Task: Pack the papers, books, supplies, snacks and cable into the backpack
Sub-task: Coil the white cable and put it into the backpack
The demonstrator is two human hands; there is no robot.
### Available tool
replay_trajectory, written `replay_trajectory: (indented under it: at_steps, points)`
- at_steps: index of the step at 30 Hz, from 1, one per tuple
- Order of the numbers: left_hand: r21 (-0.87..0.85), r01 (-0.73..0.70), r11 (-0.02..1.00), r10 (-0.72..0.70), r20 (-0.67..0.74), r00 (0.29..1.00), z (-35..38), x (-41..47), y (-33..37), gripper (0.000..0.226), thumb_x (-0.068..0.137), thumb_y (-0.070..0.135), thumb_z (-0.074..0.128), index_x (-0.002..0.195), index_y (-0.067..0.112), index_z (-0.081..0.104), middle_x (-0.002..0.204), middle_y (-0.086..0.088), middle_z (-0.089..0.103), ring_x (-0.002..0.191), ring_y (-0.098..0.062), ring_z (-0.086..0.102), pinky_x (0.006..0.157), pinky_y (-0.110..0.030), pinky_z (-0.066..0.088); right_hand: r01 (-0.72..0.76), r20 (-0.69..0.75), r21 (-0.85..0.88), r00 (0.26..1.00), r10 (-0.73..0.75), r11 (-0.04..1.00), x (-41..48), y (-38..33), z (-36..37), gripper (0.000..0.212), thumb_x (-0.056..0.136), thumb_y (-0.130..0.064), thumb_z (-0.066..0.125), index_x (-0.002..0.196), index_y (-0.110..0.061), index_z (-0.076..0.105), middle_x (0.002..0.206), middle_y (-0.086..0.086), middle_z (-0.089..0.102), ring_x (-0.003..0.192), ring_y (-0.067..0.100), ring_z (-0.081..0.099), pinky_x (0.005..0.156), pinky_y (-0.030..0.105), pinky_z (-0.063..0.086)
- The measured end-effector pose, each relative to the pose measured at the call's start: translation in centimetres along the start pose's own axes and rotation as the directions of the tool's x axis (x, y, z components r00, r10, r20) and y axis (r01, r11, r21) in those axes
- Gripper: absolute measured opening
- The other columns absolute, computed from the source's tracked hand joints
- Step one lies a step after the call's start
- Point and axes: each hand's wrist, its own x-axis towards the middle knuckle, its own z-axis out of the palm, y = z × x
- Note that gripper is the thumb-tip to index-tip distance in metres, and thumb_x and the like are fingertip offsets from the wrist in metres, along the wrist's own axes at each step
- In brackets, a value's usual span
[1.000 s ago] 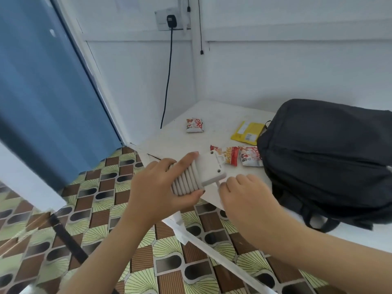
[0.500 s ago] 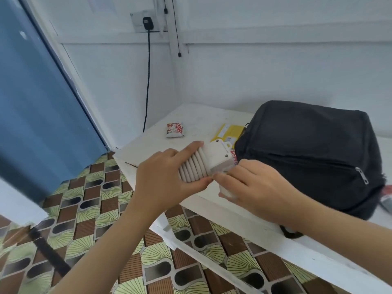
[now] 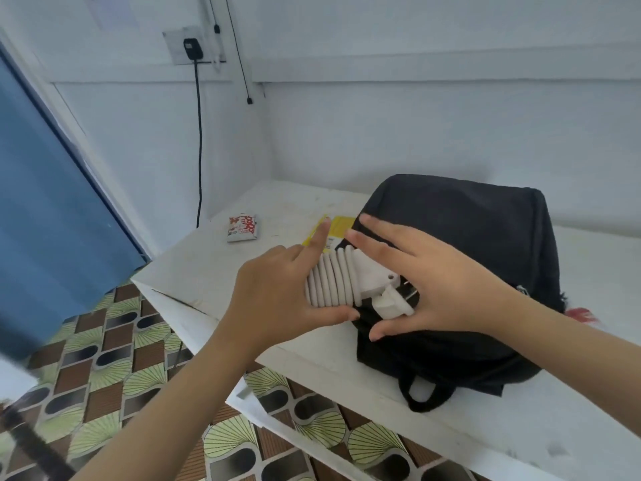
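Observation:
A white charger (image 3: 373, 276) with its white cable (image 3: 329, 282) wound in a tight coil is held just above the table's front left corner. My left hand (image 3: 274, 293) grips the coil, thumb underneath and index finger pointing straight out. My right hand (image 3: 440, 289) lies over the charger's plug end with fingers spread straight, thumb below the plug. Behind both hands the black backpack (image 3: 485, 220) lies on the white table (image 3: 208, 269), its zip looking closed. A red-and-white snack packet (image 3: 242, 228) and a yellow packet (image 3: 341, 225) lie on the table beyond my hands.
A scrap of red wrapper (image 3: 582, 314) shows at the backpack's right side. A black cord hangs from a wall socket (image 3: 190, 46) into the corner. A blue door (image 3: 45, 203) stands at the left, with patterned floor tiles (image 3: 104, 359) below the table's front edge.
Both hands carried the wound charger right, up to the backpack's front. My right hand went from curled at the plug to fingers spread over it. The two snack packets by the backpack are hidden.

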Motion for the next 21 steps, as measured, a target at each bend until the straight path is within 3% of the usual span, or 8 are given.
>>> replay_trajectory:
  at_steps: [2, 4, 9, 12, 17, 21]
  points:
    - [-0.007, -0.012, 1.0, 0.012, 0.024, 1.0, 0.5, 0.6, 0.7, 0.112, 0.058, 0.088, 0.037, 0.143, 0.015, 0.036, 0.082, 0.008, 0.067, 0.064, -0.012, 0.059, 0.047, -0.015, 0.025, -0.003, 0.026, 0.053, 1.0, 0.001, 0.999, -0.9, 0.9, 0.1, 0.099, 0.072, -0.074, 0.054, 0.149, -0.027, 0.014, 0.144, 0.003, 0.042, 0.127, 0.012, 0.037, 0.106, 0.026, 0.033]
    - [-0.011, -0.033, 0.999, 0.034, 0.046, 0.998, 1.1, 1.1, 1.3, 0.114, 0.056, 0.088, 0.039, 0.143, 0.016, 0.036, 0.081, 0.008, 0.066, 0.065, -0.01, 0.058, 0.048, -0.011, 0.02, 0.021, 0.008, 0.054, 1.0, -0.022, 0.998, -1.7, 1.9, 0.3, 0.093, 0.074, -0.07, 0.058, 0.147, -0.023, 0.026, 0.128, 0.0, 0.053, 0.113, 0.012, 0.047, 0.098, 0.021, 0.037]
    - [-0.068, -0.107, 0.992, 0.115, 0.137, 0.984, 3.0, 2.2, 3.0, 0.091, 0.058, 0.066, 0.061, 0.135, 0.024, 0.038, 0.096, 0.011, 0.064, 0.077, -0.007, 0.059, 0.056, -0.007, 0.021, 0.011, -0.098, 0.082, 0.995, -0.003, 0.997, -4.1, 4.2, 0.8, 0.072, 0.078, -0.056, 0.062, 0.137, -0.017, 0.048, 0.112, 0.001, 0.057, 0.1, 0.013, 0.051, 0.089, 0.021, 0.04]
    - [-0.104, -0.095, 0.99, 0.112, 0.164, 0.98, 4.0, 2.9, 4.3, 0.082, 0.055, 0.057, 0.068, 0.126, 0.026, 0.041, 0.094, 0.012, 0.061, 0.074, -0.005, 0.055, 0.055, -0.01, 0.03, -0.026, -0.104, 0.105, 0.994, 0.037, 0.994, -5.7, 5.4, 1.0, 0.067, 0.081, -0.055, 0.059, 0.137, -0.021, 0.048, 0.113, 0.0, 0.057, 0.102, 0.013, 0.051, 0.089, 0.025, 0.044]
    - [-0.113, -0.133, 0.985, 0.143, 0.087, 0.986, 5.7, 3.8, 6.2, 0.072, 0.05, 0.056, 0.073, 0.109, 0.022, 0.05, 0.081, 0.013, 0.059, 0.067, 0.002, 0.041, 0.056, -0.003, 0.019, -0.112, -0.051, 0.056, 0.992, 0.115, 0.992, -7.5, 6.4, 0.0, 0.073, 0.078, -0.059, 0.057, 0.14, -0.024, 0.043, 0.111, -0.003, 0.056, 0.097, 0.012, 0.053, 0.08, 0.029, 0.049]
    - [-0.126, -0.215, 0.969, 0.217, 0.009, 0.976, 6.7, 4.4, 7.5, 0.063, 0.055, 0.054, 0.068, 0.103, 0.017, 0.053, 0.082, 0.008, 0.061, 0.067, -0.005, 0.054, 0.048, -0.015, 0.042, -0.17, -0.002, 0.034, 0.985, 0.17, 0.985, -8.4, 6.6, -0.5, 0.076, 0.074, -0.064, 0.057, 0.138, -0.025, 0.045, 0.114, -0.005, 0.052, 0.098, 0.007, 0.048, 0.08, 0.022, 0.045]
